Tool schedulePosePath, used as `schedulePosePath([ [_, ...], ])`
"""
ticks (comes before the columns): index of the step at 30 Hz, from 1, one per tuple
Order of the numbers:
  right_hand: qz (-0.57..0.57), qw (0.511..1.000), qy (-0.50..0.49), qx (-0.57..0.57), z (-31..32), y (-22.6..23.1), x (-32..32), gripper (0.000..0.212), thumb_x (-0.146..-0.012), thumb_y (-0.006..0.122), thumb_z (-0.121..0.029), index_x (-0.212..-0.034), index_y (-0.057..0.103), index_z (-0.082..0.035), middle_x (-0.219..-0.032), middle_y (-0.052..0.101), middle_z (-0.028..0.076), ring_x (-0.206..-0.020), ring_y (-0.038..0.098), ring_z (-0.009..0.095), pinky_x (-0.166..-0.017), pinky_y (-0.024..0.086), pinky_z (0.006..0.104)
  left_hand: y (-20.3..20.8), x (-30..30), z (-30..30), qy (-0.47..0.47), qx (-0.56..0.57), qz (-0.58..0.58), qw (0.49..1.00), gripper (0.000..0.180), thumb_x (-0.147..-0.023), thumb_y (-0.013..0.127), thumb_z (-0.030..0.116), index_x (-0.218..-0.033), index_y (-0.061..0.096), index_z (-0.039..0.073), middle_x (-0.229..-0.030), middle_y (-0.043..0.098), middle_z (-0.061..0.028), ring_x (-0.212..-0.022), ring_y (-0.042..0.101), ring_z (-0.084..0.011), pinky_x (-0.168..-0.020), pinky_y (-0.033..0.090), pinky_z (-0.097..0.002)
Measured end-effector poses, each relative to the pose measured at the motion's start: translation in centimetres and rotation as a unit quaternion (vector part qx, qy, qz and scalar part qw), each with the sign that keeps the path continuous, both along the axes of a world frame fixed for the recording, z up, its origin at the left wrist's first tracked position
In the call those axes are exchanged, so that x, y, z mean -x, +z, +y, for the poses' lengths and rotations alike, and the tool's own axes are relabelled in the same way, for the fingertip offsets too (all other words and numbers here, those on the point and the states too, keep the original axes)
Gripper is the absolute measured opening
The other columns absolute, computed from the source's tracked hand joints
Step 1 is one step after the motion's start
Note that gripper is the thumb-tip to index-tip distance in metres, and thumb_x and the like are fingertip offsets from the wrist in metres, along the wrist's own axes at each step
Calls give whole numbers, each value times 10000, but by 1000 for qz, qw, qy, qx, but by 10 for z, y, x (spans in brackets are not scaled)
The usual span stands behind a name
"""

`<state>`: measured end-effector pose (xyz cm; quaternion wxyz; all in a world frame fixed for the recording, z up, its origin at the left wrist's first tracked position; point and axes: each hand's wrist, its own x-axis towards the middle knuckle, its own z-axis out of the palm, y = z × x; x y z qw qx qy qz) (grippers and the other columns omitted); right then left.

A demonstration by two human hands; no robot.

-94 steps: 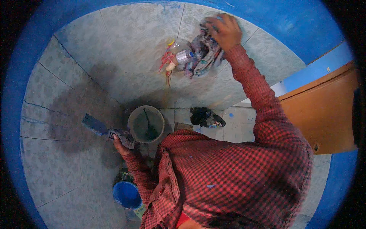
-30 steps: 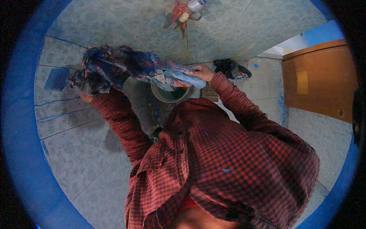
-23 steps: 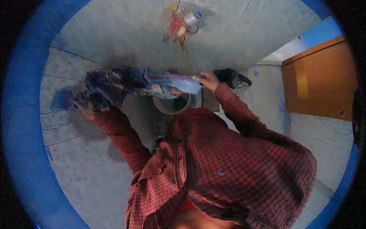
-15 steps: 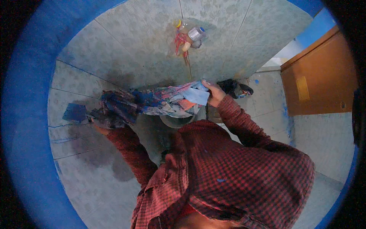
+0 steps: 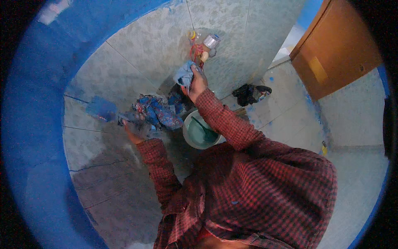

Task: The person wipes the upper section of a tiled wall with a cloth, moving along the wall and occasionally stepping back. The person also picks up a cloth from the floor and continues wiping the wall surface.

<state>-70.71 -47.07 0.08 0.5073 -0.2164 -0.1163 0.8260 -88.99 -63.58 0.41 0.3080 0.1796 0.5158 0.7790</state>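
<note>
My left hand (image 5: 132, 132) is closed round what looks like a wide paintbrush; its flat blue head (image 5: 101, 108) sticks out to the left, blurred. A crumpled patterned cloth (image 5: 159, 111), blue with red and pale patches, is bunched against that hand and hides part of the grip. Farther up and to the right, my right hand (image 5: 196, 84) grips a light blue piece of cloth (image 5: 184, 75). It seems joined to the patterned cloth by a dark stretch. Below my right forearm stands a pale bucket (image 5: 185, 135) with greenish liquid and a dark stick in it.
Beyond my right hand are a clear plastic bottle (image 5: 211, 41), red cords (image 5: 195, 52) and small pale pieces. A black plastic bag (image 5: 245, 95) lies right of my forearm. A brown door (image 5: 331, 50) stands at the right; a blue painted band (image 5: 37, 124) curves along the left.
My right hand has moved left and away from me with the cloth end, bringing the bucket into view. The stretched cloth has bunched up. The view has shifted and turned.
</note>
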Motion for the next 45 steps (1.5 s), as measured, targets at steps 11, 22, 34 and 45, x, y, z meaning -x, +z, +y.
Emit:
schedulePosePath([
  [11,-612,706,-231,-270,80,-54,72,730,-711,604,-142,-1346,275,6,-1239,434,275,-1171,403,396,-1005,302,428,36,-16,53,-133,-123,-196,964,489,-846,506,458,-1109,496,45,-994,559,-104,-930,540,-237,-836,438,-403],
  [22,-482,833,-218,-162,79,-6,76,674,-727,562,-107,-1322,291,53,-1247,420,296,-1167,408,399,-1004,312,407,21,-9,75,-137,-137,-234,953,409,-847,526,428,-1024,524,59,-918,569,-93,-847,546,-211,-780,448,-376],
  [34,-521,801,-241,-170,83,-7,79,666,-747,545,-120,-1322,271,74,-1280,379,303,-1197,370,407,-1021,285,410,38,-7,71,-144,-129,-259,946,541,-820,551,433,-1185,449,47,-1134,518,-137,-1011,526,-266,-891,425,-419],
  [45,-552,767,-273,-178,86,-21,94,674,-748,534,-126,-1318,251,97,-1336,303,303,-1258,285,406,-1066,211,406,53,-18,70,-99,-91,-158,978,492,-844,524,443,-1160,464,70,-1038,520,-103,-915,518,-207,-823,435,-363],
])
